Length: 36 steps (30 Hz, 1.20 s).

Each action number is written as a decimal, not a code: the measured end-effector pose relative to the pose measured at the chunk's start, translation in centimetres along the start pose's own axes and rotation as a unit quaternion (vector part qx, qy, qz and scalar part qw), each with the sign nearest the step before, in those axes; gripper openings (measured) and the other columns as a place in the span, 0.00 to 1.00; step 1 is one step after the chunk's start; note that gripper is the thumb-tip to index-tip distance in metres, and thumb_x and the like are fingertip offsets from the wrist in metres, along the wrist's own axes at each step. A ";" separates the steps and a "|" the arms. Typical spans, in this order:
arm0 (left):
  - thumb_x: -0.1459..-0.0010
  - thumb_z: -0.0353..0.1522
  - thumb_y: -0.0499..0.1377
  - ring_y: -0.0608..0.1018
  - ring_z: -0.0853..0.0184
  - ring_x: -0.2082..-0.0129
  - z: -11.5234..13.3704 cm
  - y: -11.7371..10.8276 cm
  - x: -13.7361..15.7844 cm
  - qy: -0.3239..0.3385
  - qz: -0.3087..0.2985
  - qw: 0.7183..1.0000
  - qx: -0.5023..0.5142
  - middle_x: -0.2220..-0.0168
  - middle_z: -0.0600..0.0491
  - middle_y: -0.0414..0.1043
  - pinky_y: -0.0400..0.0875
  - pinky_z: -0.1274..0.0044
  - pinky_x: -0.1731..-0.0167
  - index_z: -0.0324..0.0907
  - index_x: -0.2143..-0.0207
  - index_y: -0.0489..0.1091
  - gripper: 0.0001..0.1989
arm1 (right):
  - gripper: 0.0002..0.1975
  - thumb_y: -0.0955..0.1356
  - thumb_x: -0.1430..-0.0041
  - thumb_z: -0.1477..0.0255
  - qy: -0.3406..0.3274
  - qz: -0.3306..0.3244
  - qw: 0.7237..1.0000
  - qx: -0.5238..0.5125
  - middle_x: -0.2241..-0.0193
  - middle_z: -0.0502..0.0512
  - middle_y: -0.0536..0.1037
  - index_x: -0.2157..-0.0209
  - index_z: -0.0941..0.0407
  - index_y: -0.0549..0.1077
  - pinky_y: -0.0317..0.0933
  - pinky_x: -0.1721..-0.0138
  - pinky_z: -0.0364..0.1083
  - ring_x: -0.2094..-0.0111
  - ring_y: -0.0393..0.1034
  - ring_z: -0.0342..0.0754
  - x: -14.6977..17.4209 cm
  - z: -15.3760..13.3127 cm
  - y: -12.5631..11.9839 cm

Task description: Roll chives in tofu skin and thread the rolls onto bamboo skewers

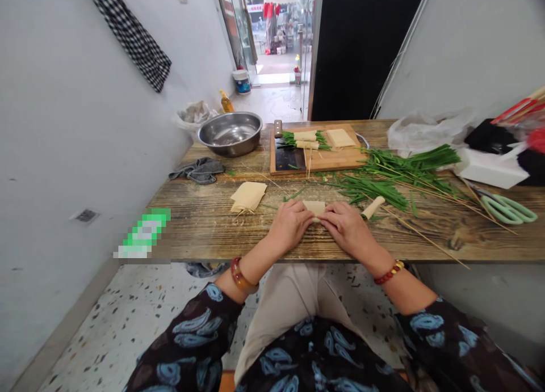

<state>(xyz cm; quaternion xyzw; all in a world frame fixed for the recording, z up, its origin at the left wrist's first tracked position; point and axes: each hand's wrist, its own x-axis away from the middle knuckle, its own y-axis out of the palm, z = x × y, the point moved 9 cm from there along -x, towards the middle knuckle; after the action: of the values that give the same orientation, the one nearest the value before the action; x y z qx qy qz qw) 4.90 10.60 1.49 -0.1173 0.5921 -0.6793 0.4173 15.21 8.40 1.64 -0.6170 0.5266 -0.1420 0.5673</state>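
Observation:
Both my hands rest near the front edge of the wooden table, fingers closed on a small pale beige sheet that looks like tofu skin. My left hand pinches its near left side, and my right hand pinches its near right side. The thumbs almost meet in the middle. Whether anything lies inside the sheet is hidden by my fingers. A stack of similar sheets lies left of my left hand. Just beyond my right hand are cut green chives and a pale cylinder, its kind unclear.
At the back, a cutting board holds a cleaver, green-ended rolls and more sheets. A steel basin and grey cloth stand left. Long chives, thin straws and green-handled scissors lie right.

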 end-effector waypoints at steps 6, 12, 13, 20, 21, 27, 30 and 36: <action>0.39 0.34 0.54 0.71 0.64 0.61 -0.9 -1.0 0.6 -0.052 0.025 0.997 0.055 0.65 0.52 0.73 0.61 0.71 0.59 0.42 0.63 0.70 0.07 | 0.11 0.62 0.35 0.71 -0.003 -0.013 1.000 0.005 0.65 0.58 0.74 0.64 0.57 0.75 0.58 0.60 0.48 0.62 0.64 0.50 0.0 0.0 0.2; 0.39 0.34 0.54 0.69 0.62 0.60 0.3 -0.7 0.4 -0.005 -0.001 1.000 -0.021 0.65 0.51 0.72 0.59 0.70 0.59 0.42 0.68 0.71 0.08 | 0.11 0.62 0.36 0.70 -0.004 -0.026 0.999 0.020 0.65 0.57 0.74 0.64 0.56 0.76 0.55 0.61 0.48 0.61 0.64 0.50 -0.1 0.1 0.2; 0.39 0.33 0.54 0.69 0.62 0.60 0.4 -0.7 0.4 -0.005 0.001 1.000 -0.027 0.65 0.50 0.72 0.59 0.70 0.59 0.42 0.69 0.71 0.08 | 0.10 0.62 0.36 0.70 -0.003 -0.028 0.999 0.022 0.65 0.57 0.75 0.64 0.55 0.76 0.55 0.61 0.48 0.61 0.64 0.50 -0.2 0.1 0.2; 0.39 0.33 0.54 0.69 0.62 0.61 -0.1 -0.5 0.1 -0.058 -0.005 0.998 -0.033 0.66 0.50 0.71 0.59 0.70 0.62 0.42 0.69 0.71 0.08 | 0.10 0.63 0.36 0.68 0.020 -0.045 0.999 -0.004 0.68 0.55 0.75 0.65 0.54 0.76 0.54 0.61 0.47 0.62 0.64 0.49 -0.8 1.1 0.3; 0.40 0.33 0.55 0.69 0.62 0.62 -0.2 -0.5 0.1 -0.067 -0.003 0.997 -0.032 0.66 0.50 0.71 0.59 0.70 0.62 0.42 0.70 0.71 0.08 | 0.10 0.64 0.36 0.68 0.022 -0.046 0.999 -0.009 0.68 0.54 0.75 0.64 0.54 0.76 0.54 0.61 0.47 0.62 0.64 0.49 -0.9 1.2 0.3; 0.41 0.32 0.55 0.68 0.61 0.61 -0.4 -0.5 0.2 -0.100 0.008 0.995 -0.021 0.66 0.50 0.71 0.59 0.69 0.61 0.42 0.70 0.72 0.07 | 0.09 0.64 0.36 0.69 0.010 -0.050 0.999 0.005 0.69 0.53 0.75 0.65 0.53 0.75 0.52 0.61 0.47 0.62 0.64 0.49 -1.1 1.0 -0.1; 0.41 0.32 0.56 0.68 0.61 0.61 -0.6 -0.4 0.3 -0.111 0.015 0.994 -0.011 0.66 0.50 0.71 0.60 0.69 0.61 0.42 0.71 0.72 0.07 | 0.08 0.65 0.38 0.66 -0.013 -0.056 0.998 0.028 0.67 0.54 0.75 0.66 0.53 0.75 0.51 0.60 0.48 0.60 0.63 0.50 -1.1 0.5 -0.2; 0.42 0.32 0.56 0.68 0.62 0.61 -1.3 -0.3 0.5 -0.128 0.030 0.991 0.017 0.65 0.50 0.71 0.61 0.70 0.60 0.42 0.71 0.73 0.07 | 0.10 0.64 0.37 0.68 -0.023 -0.060 0.997 0.040 0.65 0.55 0.75 0.67 0.54 0.76 0.50 0.62 0.48 0.60 0.62 0.50 -1.5 0.4 -0.3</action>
<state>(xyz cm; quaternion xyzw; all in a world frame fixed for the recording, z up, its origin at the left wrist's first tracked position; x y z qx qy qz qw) 3.66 11.18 1.23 -0.1783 0.5250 -0.6558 0.5123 15.08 9.79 2.36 -0.6271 0.4697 -0.1824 0.5940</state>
